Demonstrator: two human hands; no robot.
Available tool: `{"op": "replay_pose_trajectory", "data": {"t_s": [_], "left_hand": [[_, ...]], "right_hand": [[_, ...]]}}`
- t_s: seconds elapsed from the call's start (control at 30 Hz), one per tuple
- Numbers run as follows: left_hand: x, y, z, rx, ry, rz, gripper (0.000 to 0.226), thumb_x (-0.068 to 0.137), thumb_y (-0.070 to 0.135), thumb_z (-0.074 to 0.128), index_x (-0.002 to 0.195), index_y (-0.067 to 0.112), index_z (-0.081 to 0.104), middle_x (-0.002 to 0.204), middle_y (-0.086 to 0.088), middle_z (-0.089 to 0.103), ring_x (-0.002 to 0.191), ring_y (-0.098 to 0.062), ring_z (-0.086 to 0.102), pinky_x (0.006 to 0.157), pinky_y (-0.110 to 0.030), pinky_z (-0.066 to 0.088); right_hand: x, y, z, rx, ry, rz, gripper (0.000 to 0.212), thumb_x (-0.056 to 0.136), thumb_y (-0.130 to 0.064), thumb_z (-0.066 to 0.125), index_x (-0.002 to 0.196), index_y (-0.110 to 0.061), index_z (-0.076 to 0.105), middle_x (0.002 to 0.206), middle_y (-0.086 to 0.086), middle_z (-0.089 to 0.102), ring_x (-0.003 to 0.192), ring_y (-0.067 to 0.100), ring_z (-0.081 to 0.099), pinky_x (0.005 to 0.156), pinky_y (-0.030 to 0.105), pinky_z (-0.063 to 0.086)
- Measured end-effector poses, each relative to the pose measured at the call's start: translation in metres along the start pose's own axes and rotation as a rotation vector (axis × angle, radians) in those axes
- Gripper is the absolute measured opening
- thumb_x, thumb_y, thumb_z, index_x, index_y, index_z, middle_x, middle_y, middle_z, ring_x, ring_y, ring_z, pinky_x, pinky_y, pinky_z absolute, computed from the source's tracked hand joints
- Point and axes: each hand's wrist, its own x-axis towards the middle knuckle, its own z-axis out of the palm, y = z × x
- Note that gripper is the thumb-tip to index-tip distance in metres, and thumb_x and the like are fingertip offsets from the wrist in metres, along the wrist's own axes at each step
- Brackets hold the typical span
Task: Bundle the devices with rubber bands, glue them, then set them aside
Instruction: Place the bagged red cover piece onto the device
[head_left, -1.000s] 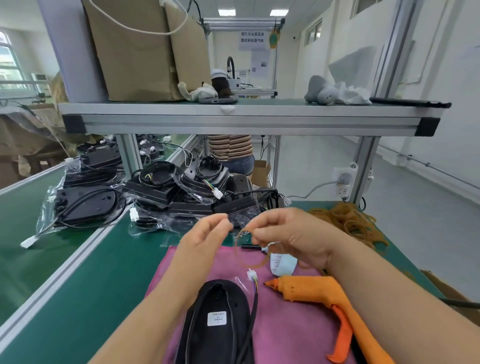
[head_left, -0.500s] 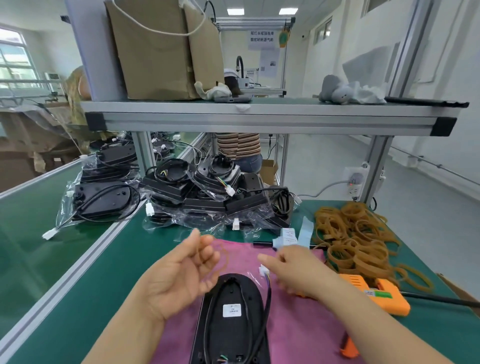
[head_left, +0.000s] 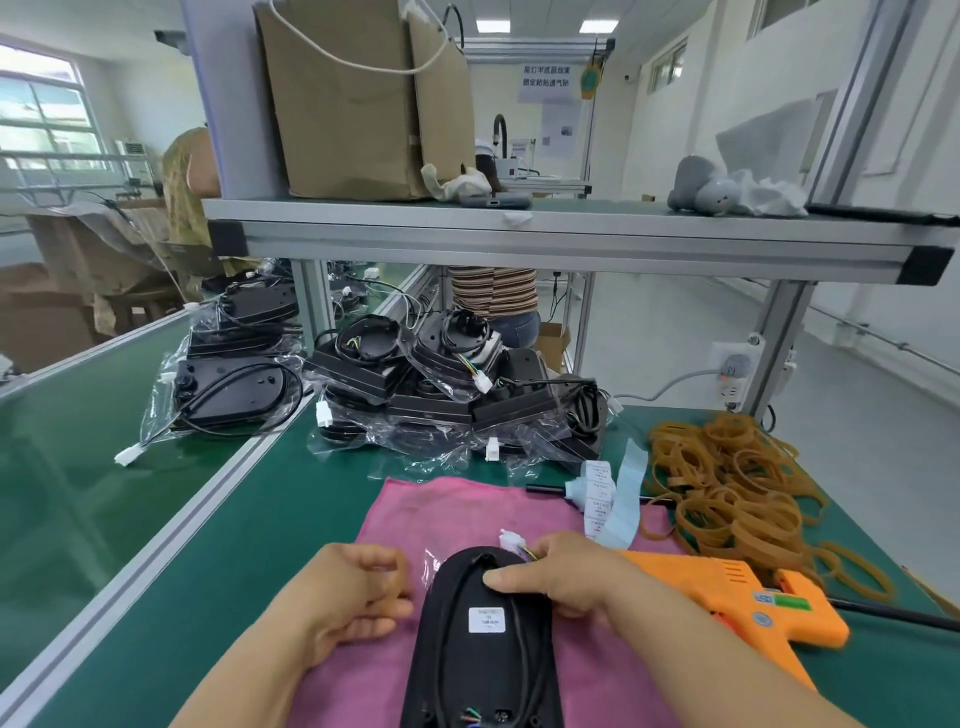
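A black oval device (head_left: 483, 654) with a white label and a coiled black cable lies on the pink cloth (head_left: 467, 509) in front of me. My right hand (head_left: 556, 577) grips its far end, thumb pressed on top beside the white connector (head_left: 511, 540). My left hand (head_left: 353, 592) sits just left of the device and holds a tan rubber band (head_left: 397, 571) in its curled fingers. An orange glue gun (head_left: 737, 597) lies on the bench to the right. A heap of loose rubber bands (head_left: 727, 483) lies beyond it.
Bagged black devices (head_left: 452, 400) are heaped at the back of the green bench, with more on the conveyor belt (head_left: 62, 467) to the left. A label roll (head_left: 597, 493) lies by the cloth. An aluminium shelf (head_left: 519, 239) with a cardboard box runs overhead. People sit beyond.
Both hands have dropped from in front of me down to the device. The right hand let go of the band and took the device's far end; the left hand keeps the band.
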Motion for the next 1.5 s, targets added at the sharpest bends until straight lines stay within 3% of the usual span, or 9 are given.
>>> {"op": "replay_pose_trajectory", "data": {"t_s": [0.13,0.27,0.5,0.7,0.97,1.03,1.17,1.4,1.5], "left_hand": [[0.003,0.0,0.003,-0.009,-0.03,-0.002,0.011,0.094,0.007,0.065,0.103,0.005,0.071,0.078,-0.006,0.074,0.046,-0.007,0.059,0.043,-0.019,0.049],[-0.001,0.005,0.002,-0.052,-0.067,0.005,0.02,0.092,0.023,0.067,0.098,0.005,0.073,0.077,-0.004,0.075,0.037,-0.001,0.042,0.034,-0.013,0.035],[-0.008,0.029,-0.013,-0.178,-0.267,0.147,0.058,0.079,0.056,0.052,0.098,0.009,0.079,0.053,-0.004,0.052,0.031,-0.001,0.027,0.032,-0.011,0.023],[-0.027,0.059,-0.019,0.03,-0.458,0.295,0.084,0.051,0.068,0.085,0.12,0.023,0.069,0.113,-0.011,0.074,0.072,-0.016,0.073,0.063,-0.027,0.061],[-0.021,0.072,0.0,0.135,0.072,0.548,0.028,0.082,0.039,0.075,0.094,0.014,0.078,0.082,-0.008,0.077,0.04,-0.008,0.043,0.046,-0.019,0.04],[-0.025,0.07,0.006,0.174,-0.068,0.557,0.025,0.074,0.039,0.081,0.093,0.024,0.078,0.102,-0.005,0.077,0.059,-0.011,0.067,0.064,-0.024,0.056],[-0.03,0.071,0.006,0.271,-0.36,0.548,0.1,0.051,0.06,0.084,0.139,0.03,0.047,0.14,0.012,0.055,0.12,-0.004,0.061,0.096,-0.016,0.048],[-0.045,0.084,0.035,0.386,-0.473,0.624,0.12,0.055,0.044,0.085,0.155,0.029,0.02,0.156,0.019,0.031,0.129,0.018,0.039,0.099,-0.004,0.038],[-0.048,0.083,0.044,0.413,-0.401,0.667,0.111,0.055,0.032,0.083,0.154,0.023,0.031,0.15,0.015,0.046,0.134,0.006,0.043,0.114,-0.025,0.036]], "right_hand": [[-0.007,-0.003,0.003,0.223,-0.091,0.009,0.023,0.07,-0.026,0.084,0.08,-0.016,0.066,0.066,-0.006,0.071,0.053,0.005,0.062,0.049,0.016,0.044],[-0.019,-0.006,0.003,0.378,-0.061,-0.135,0.045,0.057,-0.024,0.079,0.099,-0.012,0.069,0.097,0.011,0.076,0.084,0.019,0.069,0.088,0.036,0.056],[-0.041,-0.025,-0.021,0.341,0.107,-0.399,0.038,0.062,-0.026,0.076,0.097,-0.016,0.063,0.082,-0.004,0.072,0.077,0.011,0.067,0.077,0.028,0.056],[-0.054,-0.038,-0.043,0.177,0.185,-0.549,0.041,0.076,-0.026,0.072,0.109,-0.046,0.057,0.102,-0.018,0.071,0.096,0.002,0.067,0.088,0.023,0.051],[-0.063,-0.032,-0.041,0.062,0.141,-0.617,0.045,0.085,-0.009,0.067,0.117,-0.038,0.057,0.105,-0.009,0.071,0.101,0.01,0.066,0.096,0.025,0.05],[-0.066,-0.032,-0.042,0.071,0.113,-0.625,0.043,0.084,-0.008,0.066,0.117,-0.035,0.059,0.105,-0.007,0.072,0.102,0.014,0.066,0.097,0.028,0.05],[-0.069,-0.032,-0.044,0.076,0.077,-0.649,0.043,0.081,-0.01,0.066,0.118,-0.031,0.059,0.107,-0.003,0.072,0.106,0.019,0.065,0.102,0.037,0.049],[-0.069,-0.031,-0.041,0.131,0.019,-0.668,0.045,0.08,-0.007,0.066,0.118,-0.029,0.058,0.112,0.003,0.07,0.107,0.026,0.065,0.099,0.045,0.051],[-0.072,-0.033,-0.04,0.059,0.019,-0.692,0.045,0.086,-0.005,0.065,0.12,-0.033,0.054,0.115,0.001,0.066,0.108,0.018,0.063,0.1,0.044,0.05]]}}
